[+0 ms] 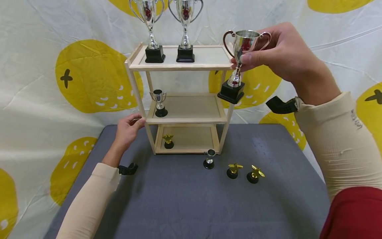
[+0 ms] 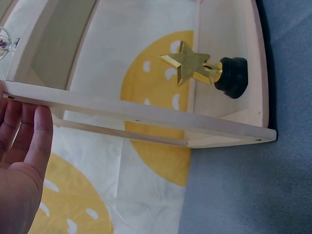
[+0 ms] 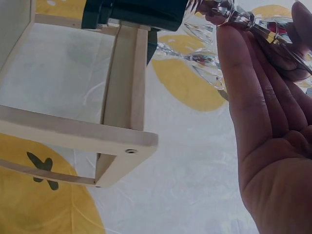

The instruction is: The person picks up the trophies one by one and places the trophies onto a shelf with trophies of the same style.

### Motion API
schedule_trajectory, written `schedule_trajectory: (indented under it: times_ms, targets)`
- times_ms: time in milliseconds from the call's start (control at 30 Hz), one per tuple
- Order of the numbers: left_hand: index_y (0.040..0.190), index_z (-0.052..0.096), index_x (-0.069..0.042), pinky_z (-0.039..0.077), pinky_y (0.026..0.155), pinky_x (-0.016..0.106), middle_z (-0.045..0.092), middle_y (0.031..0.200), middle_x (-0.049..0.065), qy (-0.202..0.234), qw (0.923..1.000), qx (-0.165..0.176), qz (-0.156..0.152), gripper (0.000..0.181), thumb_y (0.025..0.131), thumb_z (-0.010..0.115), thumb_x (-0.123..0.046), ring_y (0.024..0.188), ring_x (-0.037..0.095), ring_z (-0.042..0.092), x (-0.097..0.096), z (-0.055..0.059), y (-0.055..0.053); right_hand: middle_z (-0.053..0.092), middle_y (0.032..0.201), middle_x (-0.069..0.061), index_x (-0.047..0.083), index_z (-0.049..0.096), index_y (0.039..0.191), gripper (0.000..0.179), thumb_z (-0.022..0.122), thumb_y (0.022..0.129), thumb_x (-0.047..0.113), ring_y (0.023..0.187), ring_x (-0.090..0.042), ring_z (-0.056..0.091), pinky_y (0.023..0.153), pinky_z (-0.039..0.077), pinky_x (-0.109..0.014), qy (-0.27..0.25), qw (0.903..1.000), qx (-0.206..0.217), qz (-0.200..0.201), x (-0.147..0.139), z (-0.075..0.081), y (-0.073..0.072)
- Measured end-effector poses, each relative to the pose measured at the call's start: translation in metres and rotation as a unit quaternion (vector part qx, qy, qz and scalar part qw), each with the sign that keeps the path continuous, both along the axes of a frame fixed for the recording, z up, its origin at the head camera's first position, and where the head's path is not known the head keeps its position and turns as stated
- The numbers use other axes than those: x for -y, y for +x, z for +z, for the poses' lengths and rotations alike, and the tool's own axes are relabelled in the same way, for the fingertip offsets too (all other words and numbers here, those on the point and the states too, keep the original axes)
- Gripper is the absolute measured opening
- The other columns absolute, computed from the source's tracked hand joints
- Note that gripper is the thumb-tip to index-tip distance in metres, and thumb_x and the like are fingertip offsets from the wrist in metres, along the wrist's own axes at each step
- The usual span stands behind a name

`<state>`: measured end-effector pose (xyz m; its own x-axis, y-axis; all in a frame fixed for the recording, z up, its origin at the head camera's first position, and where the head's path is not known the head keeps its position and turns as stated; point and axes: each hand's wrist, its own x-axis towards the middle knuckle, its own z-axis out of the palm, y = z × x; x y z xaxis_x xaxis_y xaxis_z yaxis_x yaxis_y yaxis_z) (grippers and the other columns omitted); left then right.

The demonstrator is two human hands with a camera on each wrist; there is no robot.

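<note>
My right hand [image 1: 286,59] holds a silver two-handled trophy cup [image 1: 235,79] by its bowl and stem. The cup tilts, its black square base beside the right end of the wooden shelf rack's [image 1: 182,69] top tier. That base [image 3: 146,12] appears at the top of the right wrist view. At the rack's left post, my left hand [image 1: 126,131] touches the wood with its fingertips; the left wrist view shows the fingers [image 2: 41,136] against the post. Two larger silver trophies, the left one [image 1: 154,53] and the right one [image 1: 185,53], stand on the top tier.
The middle tier bears a small silver cup [image 1: 160,103], the bottom one a gold star trophy [image 1: 168,141]. Before the rack, a small silver cup [image 1: 209,160] and two gold star trophies [image 1: 233,171] stand on the grey table [image 1: 179,202]. A patterned cloth [image 1: 32,99] hangs behind.
</note>
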<state>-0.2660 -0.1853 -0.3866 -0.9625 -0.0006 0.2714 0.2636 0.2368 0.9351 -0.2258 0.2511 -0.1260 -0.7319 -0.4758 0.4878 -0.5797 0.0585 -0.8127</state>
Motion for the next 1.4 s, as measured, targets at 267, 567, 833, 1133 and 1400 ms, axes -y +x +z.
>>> schedule_trajectory:
  times_ms: [267, 567, 833, 1133, 1400]
  targets:
    - [0.131, 0.064, 0.011, 0.058, 0.087, 0.010, 0.062, 0.112, -0.009, 0.005, 1.0000, -0.001, 0.001, 0.036, 0.102, 0.066, -0.011, 0.097, -0.008, 0.067, 0.000, 0.000, -0.001, 0.079, 0.089, -0.018, -0.016, 0.071, 0.096, 0.010, 0.069, 0.087, -0.016, 0.076, -0.025, 0.080, 0.083, 0.064, -0.024, -0.014, 0.9997, -0.010, 0.016, 0.002, 0.008, -0.003]
    - [0.131, 0.064, 0.011, 0.058, 0.087, 0.010, 0.062, 0.112, -0.009, 0.005, 1.0000, -0.001, 0.000, 0.036, 0.102, 0.066, -0.011, 0.098, -0.007, 0.066, 0.000, 0.000, -0.001, 0.078, 0.089, -0.019, -0.017, 0.071, 0.095, 0.008, 0.069, 0.087, -0.017, 0.076, -0.025, 0.079, 0.082, 0.065, -0.025, -0.029, 0.9992, -0.004, 0.026, 0.004, 0.017, -0.009]
    - [0.131, 0.064, 0.011, 0.058, 0.086, 0.010, 0.062, 0.110, -0.012, 0.005, 1.0000, -0.007, -0.003, 0.037, 0.102, 0.066, -0.011, 0.097, -0.008, 0.067, 0.001, -0.001, -0.001, 0.077, 0.086, -0.019, -0.017, 0.071, 0.097, 0.008, 0.067, 0.090, -0.018, 0.076, -0.026, 0.079, 0.081, 0.065, -0.026, -0.039, 0.9989, 0.007, 0.025, 0.005, 0.026, -0.014]
    - [0.131, 0.065, 0.011, 0.058, 0.086, 0.009, 0.063, 0.113, -0.008, -0.002, 1.0000, -0.004, 0.001, 0.037, 0.102, 0.067, -0.012, 0.097, -0.008, 0.066, 0.000, 0.000, -0.001, 0.075, 0.089, -0.019, -0.014, 0.069, 0.102, 0.013, 0.070, 0.090, -0.015, 0.076, -0.027, 0.078, 0.079, 0.065, -0.027, -0.050, 0.9982, 0.032, 0.000, 0.006, 0.033, -0.017]
    - [0.131, 0.064, 0.010, 0.058, 0.087, 0.010, 0.063, 0.127, 0.018, -0.013, 0.9999, 0.003, 0.004, 0.036, 0.104, 0.064, -0.013, 0.098, -0.009, 0.065, 0.001, 0.000, -0.001, 0.075, 0.093, -0.019, -0.009, 0.068, 0.116, 0.028, 0.066, 0.090, -0.019, 0.077, -0.026, 0.079, 0.077, 0.065, -0.027, -0.042, 0.9989, 0.006, 0.021, 0.007, 0.038, -0.023]
